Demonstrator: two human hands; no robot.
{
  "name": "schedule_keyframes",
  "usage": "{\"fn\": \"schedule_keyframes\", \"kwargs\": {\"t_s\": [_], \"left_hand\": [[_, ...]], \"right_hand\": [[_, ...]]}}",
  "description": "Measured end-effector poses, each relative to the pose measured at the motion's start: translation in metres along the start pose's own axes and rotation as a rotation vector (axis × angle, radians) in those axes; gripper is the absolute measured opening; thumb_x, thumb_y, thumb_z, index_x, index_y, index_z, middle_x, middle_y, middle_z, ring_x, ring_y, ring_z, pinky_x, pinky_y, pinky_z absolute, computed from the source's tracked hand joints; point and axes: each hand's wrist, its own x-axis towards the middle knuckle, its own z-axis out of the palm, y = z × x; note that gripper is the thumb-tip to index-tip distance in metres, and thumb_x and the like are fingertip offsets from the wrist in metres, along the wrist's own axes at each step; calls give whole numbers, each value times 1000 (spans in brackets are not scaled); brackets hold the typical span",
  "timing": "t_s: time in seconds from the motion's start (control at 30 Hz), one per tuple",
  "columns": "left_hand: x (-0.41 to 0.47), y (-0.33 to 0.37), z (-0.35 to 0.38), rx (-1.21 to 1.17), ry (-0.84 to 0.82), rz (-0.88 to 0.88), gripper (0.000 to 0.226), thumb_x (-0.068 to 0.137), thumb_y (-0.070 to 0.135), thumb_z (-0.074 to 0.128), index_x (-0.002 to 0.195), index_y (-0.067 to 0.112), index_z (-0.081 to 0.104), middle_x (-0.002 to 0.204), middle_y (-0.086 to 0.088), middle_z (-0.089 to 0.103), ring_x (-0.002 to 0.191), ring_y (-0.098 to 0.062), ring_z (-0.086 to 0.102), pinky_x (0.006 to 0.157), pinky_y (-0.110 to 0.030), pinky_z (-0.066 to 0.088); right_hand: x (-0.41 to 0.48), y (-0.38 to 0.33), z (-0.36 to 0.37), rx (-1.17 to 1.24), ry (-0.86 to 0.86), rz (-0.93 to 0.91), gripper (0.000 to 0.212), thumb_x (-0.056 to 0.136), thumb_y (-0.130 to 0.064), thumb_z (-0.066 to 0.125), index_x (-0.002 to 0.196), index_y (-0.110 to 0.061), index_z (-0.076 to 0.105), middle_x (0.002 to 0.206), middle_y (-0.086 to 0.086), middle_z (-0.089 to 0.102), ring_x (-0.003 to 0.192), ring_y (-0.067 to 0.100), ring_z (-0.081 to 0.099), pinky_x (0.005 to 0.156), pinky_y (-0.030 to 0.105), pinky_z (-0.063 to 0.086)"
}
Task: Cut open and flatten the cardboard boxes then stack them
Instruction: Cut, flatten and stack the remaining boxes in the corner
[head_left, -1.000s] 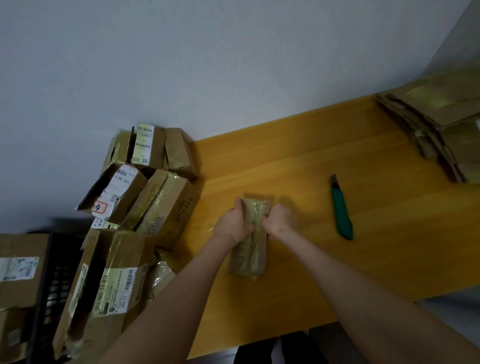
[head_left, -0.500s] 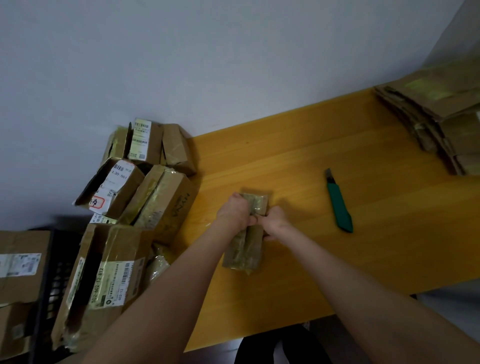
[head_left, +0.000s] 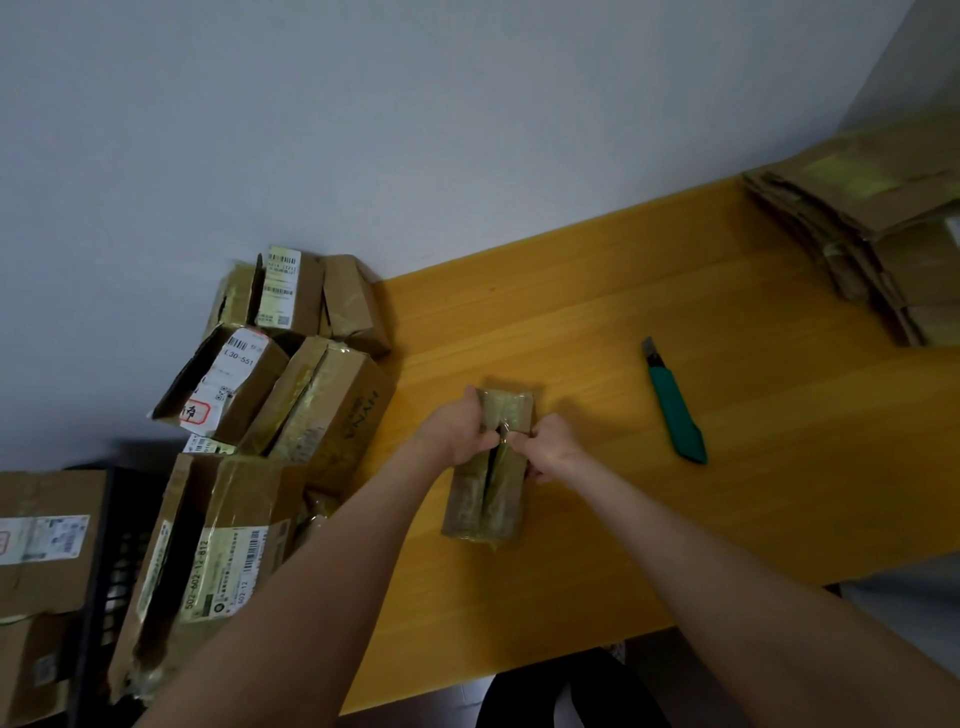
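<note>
A small taped cardboard box (head_left: 485, 499) lies lengthwise on the yellow wooden table (head_left: 649, 519) in front of me. A dark slit runs along the middle of its top. My left hand (head_left: 460, 431) grips the left flap near the far end. My right hand (head_left: 550, 449) grips the right flap, fingers curled into the slit. A green utility knife (head_left: 675, 405) lies on the table to the right, apart from both hands. Flattened boxes form a stack (head_left: 883, 244) at the far right.
A heap of unopened and torn cardboard boxes (head_left: 291, 384) with shipping labels crowds the table's left end. A black crate (head_left: 98, 571) and more boxes (head_left: 41, 545) stand at the lower left. A pale wall runs behind the table. A dark stool (head_left: 561, 691) shows below the front edge.
Both hands stay on the small box, and the slit along its top has opened wider. The knife and the box piles have not moved.
</note>
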Motion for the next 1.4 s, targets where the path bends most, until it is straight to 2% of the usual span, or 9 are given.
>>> {"fn": "schedule_keyframes", "kwargs": {"t_s": [0.1, 0.2, 0.33, 0.47, 0.7, 0.8, 1.0, 1.2, 1.4], "left_hand": [[-1, -2, 11, -134, 106, -49, 86, 92, 40, 59, 152, 8, 6, 138, -18, 49, 122, -34, 50, 93, -40, 44], [0, 0, 15, -336, 124, -77, 87, 92, 45, 58, 154, 16, 4, 145, -15, 44, 126, -33, 48, 96, -42, 45], [-1, 2, 23, -645, -13, -133, 79, 90, 47, 60, 150, 11, 24, 128, -4, 56, 110, -22, 58, 82, -35, 51], [-3, -3, 35, -890, -173, -196, 62, 85, 51, 65, 135, 21, 46, 102, 11, 61, 89, -8, 61, 69, -29, 49], [-8, 3, 41, -964, -189, -230, 67, 79, 57, 67, 133, 22, 47, 103, 8, 63, 90, -12, 63, 68, -29, 49], [-13, 1, 43, -1071, -188, -231, 72, 78, 64, 63, 136, 27, 43, 112, 2, 64, 99, -18, 64, 83, -41, 54], [-30, -19, 27, -1139, -93, -192, 73, 81, 47, 70, 144, 43, 34, 125, -2, 58, 110, -25, 59, 96, -52, 47], [-38, -16, 8, -1305, 234, -204, 82, 79, 29, 78, 147, 32, 34, 122, -3, 60, 84, -8, 61, 49, -18, 48], [-39, -9, 4, -1340, 267, -171, 86, 81, 32, 77, 151, 28, 27, 131, -8, 57, 83, -10, 65, 45, -16, 50]], "right_hand": [[-4, 10, -20, -306, 240, -96, 38, 95, -50, 48, 83, -17, 63, 87, 5, 67, 77, 21, 65, 71, 36, 55], [1, 29, -59, -569, 595, -67, 46, 91, -52, 53, 128, -23, 52, 126, 7, 49, 112, 26, 49, 82, 37, 50], [9, 55, -91, -698, 527, 164, 73, 95, -40, 54, 150, -11, 16, 148, 13, 25, 131, 33, 31, 100, 41, 38], [15, 68, -92, -728, 556, 160, 48, 98, -18, 46, 142, -6, 30, 141, 13, 37, 121, 31, 43, 89, 36, 42], [-3, 30, -52, 352, 154, 172, 37, 94, -6, 52, 130, -4, 48, 116, 14, 58, 100, 28, 57, 74, 35, 48], [-12, 23, -34, 464, 57, 155, 42, 95, -6, 47, 136, -9, 43, 119, 11, 59, 106, 27, 57, 87, 38, 52], [-17, 1, -32, 316, 66, 42, 39, 96, -10, 45, 135, -10, 41, 115, 9, 56, 104, 25, 55, 89, 39, 49], [-40, -19, -35, 52, 365, -197, 24, 98, -31, 44, 114, -14, 51, 82, 1, 55, 69, 17, 56, 62, 37, 49], [-69, -18, -35, -559, 395, -451, 49, 95, -44, 44, 142, -41, 29, 91, -4, 65, 68, 19, 59, 51, 26, 41]]}}
